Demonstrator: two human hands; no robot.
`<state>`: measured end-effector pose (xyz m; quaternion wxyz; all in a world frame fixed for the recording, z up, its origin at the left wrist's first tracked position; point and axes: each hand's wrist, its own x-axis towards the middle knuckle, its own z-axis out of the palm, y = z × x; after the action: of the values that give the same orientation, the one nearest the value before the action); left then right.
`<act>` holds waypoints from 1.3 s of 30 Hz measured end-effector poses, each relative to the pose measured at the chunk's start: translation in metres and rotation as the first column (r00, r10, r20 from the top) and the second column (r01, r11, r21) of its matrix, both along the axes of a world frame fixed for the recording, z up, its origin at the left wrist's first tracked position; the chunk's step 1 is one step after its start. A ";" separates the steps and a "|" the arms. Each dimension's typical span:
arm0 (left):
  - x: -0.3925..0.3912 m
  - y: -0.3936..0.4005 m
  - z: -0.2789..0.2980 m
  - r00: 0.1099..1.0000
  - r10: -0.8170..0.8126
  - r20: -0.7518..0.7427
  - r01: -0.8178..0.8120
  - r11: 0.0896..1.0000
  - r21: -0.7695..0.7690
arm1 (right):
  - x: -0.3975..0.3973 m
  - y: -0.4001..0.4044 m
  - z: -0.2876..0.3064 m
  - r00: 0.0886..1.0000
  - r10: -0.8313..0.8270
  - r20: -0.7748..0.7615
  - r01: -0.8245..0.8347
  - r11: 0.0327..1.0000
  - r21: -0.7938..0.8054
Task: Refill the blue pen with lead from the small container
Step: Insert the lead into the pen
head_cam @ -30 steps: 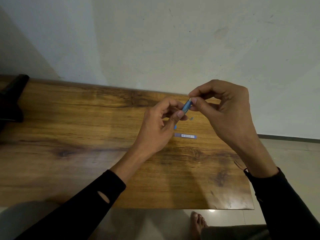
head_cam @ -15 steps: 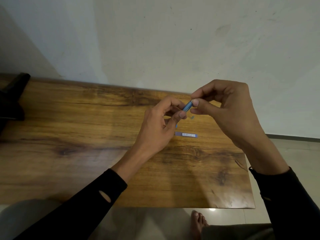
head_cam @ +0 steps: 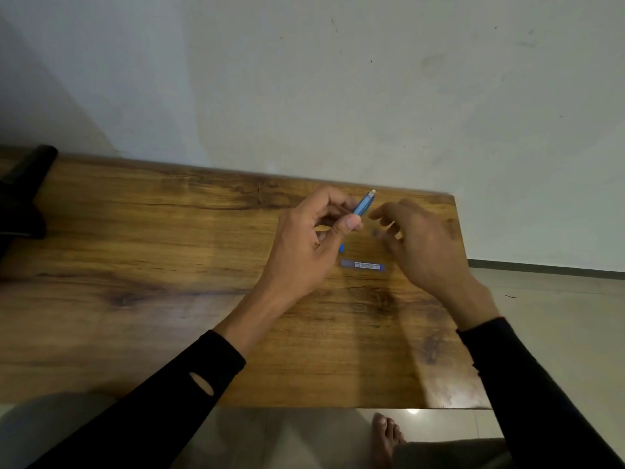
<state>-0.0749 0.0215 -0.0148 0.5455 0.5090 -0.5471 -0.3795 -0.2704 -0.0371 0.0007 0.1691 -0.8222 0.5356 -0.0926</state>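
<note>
My left hand (head_cam: 304, 245) grips the blue pen (head_cam: 363, 205) between thumb and fingers. The pen tilts up to the right, its white end uncovered, and its blue tip pokes out below the hand. The small lead container (head_cam: 363, 265), a slim bluish tube with a white label, lies flat on the wooden table (head_cam: 152, 265) just under both hands. My right hand (head_cam: 426, 245) hovers to the right of the pen, blurred, fingers apart and holding nothing. A tiny grey cap (head_cam: 374, 232) lies on the table beside its fingertips.
A black object (head_cam: 23, 198) sits at the table's far left edge. The table ends just right of my right hand, and a pale wall stands behind it. A bare foot (head_cam: 385, 434) rests on the tiled floor below the front edge.
My right hand has let go of the pen's upper end and dropped down and to the right, so the white end now shows. My left hand still holds the pen.
</note>
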 end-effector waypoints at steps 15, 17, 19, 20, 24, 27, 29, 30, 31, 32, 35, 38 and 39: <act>0.002 -0.001 0.001 1.000 0.007 -0.026 -0.006 0.999 0.033 | 0.005 -0.012 0.048 0.727 -0.116 0.677 0.021 0.989 0.147; 0.001 -0.001 0.001 1.000 -0.001 -0.029 0.002 0.999 0.048 | 0.007 -0.009 0.059 0.710 -0.061 0.702 -0.014 0.995 0.100; 0.000 -0.001 0.000 1.000 0.000 -0.027 0.001 0.998 0.056 | 0.010 -0.007 0.066 0.723 -0.013 0.691 -0.030 0.998 0.051; 0.000 -0.001 -0.001 1.000 0.002 -0.025 0.000 0.998 0.057 | 0.012 -0.005 0.067 0.727 0.000 0.687 -0.034 0.999 0.036; -0.001 0.000 -0.002 1.000 -0.005 -0.010 0.005 0.998 0.063 | 0.019 0.003 0.070 0.774 0.044 0.632 -0.068 0.998 0.014; -0.001 0.000 -0.003 1.000 -0.001 -0.006 0.002 0.998 0.064 | 0.019 0.004 0.071 0.790 0.050 0.611 -0.075 0.997 0.015; -0.002 -0.001 -0.003 1.000 -0.005 -0.003 0.005 0.998 0.060 | 0.019 0.003 0.071 0.795 0.048 0.605 -0.068 0.998 0.010; -0.002 0.000 -0.003 1.000 -0.007 0.001 0.007 0.998 0.056 | 0.019 0.003 0.071 0.797 0.045 0.602 -0.065 0.998 0.012; -0.002 0.000 -0.003 1.000 -0.009 0.005 0.008 0.999 0.054 | 0.019 0.003 0.071 0.799 0.041 0.600 -0.064 0.998 0.017; -0.002 0.000 -0.003 1.000 -0.008 0.011 0.007 0.999 0.054 | 0.019 0.004 0.071 0.800 0.038 0.598 -0.063 0.998 0.022; -0.002 0.000 -0.004 1.000 0.002 0.024 -0.003 0.999 0.052 | 0.019 0.004 0.070 0.801 0.033 0.598 -0.061 0.998 0.026; -0.002 0.000 -0.005 0.999 0.008 0.033 -0.010 0.998 0.058 | 0.018 0.003 0.070 0.810 0.033 0.586 -0.059 0.998 0.025; -0.002 0.000 -0.005 0.999 0.007 0.036 -0.010 0.998 0.060 | 0.018 0.003 0.069 0.816 0.035 0.577 -0.060 0.998 0.025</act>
<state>-0.0766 0.0215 -0.0201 0.5217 0.5342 -0.5431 -0.3841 -0.2529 -0.0342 0.0701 0.3425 -0.7650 0.4405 -0.3216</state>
